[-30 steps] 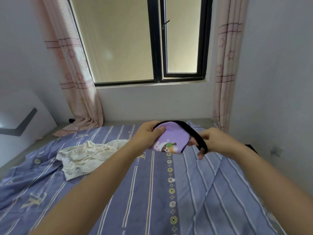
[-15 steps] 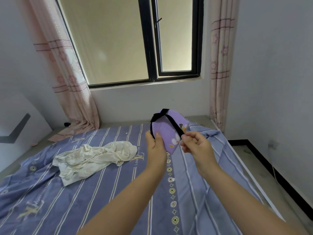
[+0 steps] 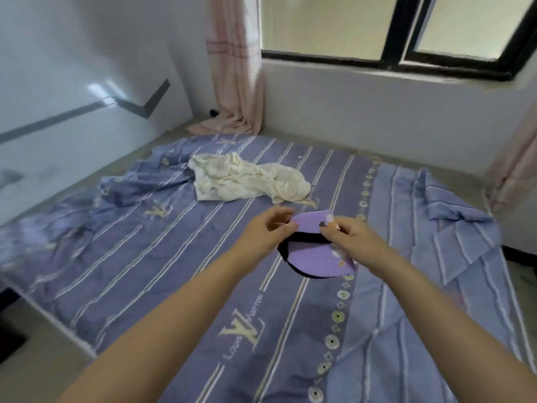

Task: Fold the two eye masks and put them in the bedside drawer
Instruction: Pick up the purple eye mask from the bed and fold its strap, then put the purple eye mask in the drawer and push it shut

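Observation:
A purple eye mask (image 3: 315,258) with a black edge and black strap hangs over the striped blue bedspread (image 3: 180,274), held between both hands. My left hand (image 3: 266,232) pinches its upper left edge. My right hand (image 3: 353,237) grips its upper right part, where the black strap crosses the mask. The mask's lower half droops toward the bed. Only one eye mask shows, and no drawer is in view.
A crumpled cream cloth (image 3: 247,178) lies on the bed beyond my hands. A white headboard wall (image 3: 72,112) runs along the left, a pink curtain (image 3: 235,65) hangs in the far corner, and the window (image 3: 406,27) is at the back right. A bedspread fold (image 3: 453,216) bunches at right.
My view has swung left and down. The mask has dropped from upright in front of me to lower over the bed, both hands still holding it.

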A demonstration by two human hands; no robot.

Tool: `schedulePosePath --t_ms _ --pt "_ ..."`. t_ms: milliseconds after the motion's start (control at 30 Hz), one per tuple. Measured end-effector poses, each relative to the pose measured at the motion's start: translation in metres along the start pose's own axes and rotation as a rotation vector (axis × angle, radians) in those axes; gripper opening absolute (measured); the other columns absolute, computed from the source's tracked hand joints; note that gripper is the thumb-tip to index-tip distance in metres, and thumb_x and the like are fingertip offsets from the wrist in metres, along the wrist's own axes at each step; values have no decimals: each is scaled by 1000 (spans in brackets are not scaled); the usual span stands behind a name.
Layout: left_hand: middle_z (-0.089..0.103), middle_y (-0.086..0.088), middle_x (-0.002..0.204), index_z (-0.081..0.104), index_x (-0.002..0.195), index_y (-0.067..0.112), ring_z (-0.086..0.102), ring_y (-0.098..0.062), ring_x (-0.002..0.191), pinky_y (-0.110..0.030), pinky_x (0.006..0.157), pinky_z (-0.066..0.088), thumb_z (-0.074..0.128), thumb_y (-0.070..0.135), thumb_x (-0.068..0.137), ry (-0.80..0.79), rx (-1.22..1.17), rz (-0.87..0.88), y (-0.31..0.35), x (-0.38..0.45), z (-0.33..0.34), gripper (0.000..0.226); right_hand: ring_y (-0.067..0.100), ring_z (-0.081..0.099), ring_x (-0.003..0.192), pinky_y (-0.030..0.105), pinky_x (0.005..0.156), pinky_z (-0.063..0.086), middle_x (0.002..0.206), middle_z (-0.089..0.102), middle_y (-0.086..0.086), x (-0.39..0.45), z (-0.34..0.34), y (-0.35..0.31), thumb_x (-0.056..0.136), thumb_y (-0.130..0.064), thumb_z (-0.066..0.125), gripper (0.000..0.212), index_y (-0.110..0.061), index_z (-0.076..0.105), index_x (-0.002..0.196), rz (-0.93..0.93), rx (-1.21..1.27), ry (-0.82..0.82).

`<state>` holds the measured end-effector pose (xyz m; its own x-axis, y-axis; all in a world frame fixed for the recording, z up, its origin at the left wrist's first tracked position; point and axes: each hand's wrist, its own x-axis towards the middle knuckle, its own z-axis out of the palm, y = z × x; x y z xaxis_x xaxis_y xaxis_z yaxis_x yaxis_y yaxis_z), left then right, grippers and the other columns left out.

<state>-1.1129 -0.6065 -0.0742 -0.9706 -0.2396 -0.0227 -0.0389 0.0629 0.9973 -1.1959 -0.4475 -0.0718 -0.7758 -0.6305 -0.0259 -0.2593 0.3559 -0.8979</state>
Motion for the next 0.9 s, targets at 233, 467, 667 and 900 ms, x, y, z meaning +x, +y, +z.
schedulePosePath --t_ms 233,467,667,900 --pt "54 6 61 54 64 21 47 -11 63 -21 65 44 48 15 91 234 151 -326 -67 -144 -183 28 13 33 52 27 51 23 55 35 -3 33 222 -61 89 -26 53 40 -19 35 54 -147 -109 -479" --pt "58 3 78 58 80 23 55 -1 64 -12 62 45 40 26 94 468 77 -490 -110 -330 -361 23 6 38 48 21 48 27 51 40 -7 17 481 -161 86 -32 56 40 -24 40 51 -291 -98 -838" --pt "59 2 85 56 110 2 54 -5 75 -9 63 47 53 7 87 931 88 -411 -124 -450 -507 23 0 41 44 9 40 33 50 43 -8 -10 676 -251 87 -30 54 33 -21 45 57 -400 -150 -1105" --pt "59 0 76 59 96 3 54 -12 68 -24 64 45 49 4 88 1227 -155 -408 -178 -474 -656 12 9 54 66 18 55 44 73 56 -5 50 846 -283 83 -28 60 10 -22 54 88 -301 -147 -1200"
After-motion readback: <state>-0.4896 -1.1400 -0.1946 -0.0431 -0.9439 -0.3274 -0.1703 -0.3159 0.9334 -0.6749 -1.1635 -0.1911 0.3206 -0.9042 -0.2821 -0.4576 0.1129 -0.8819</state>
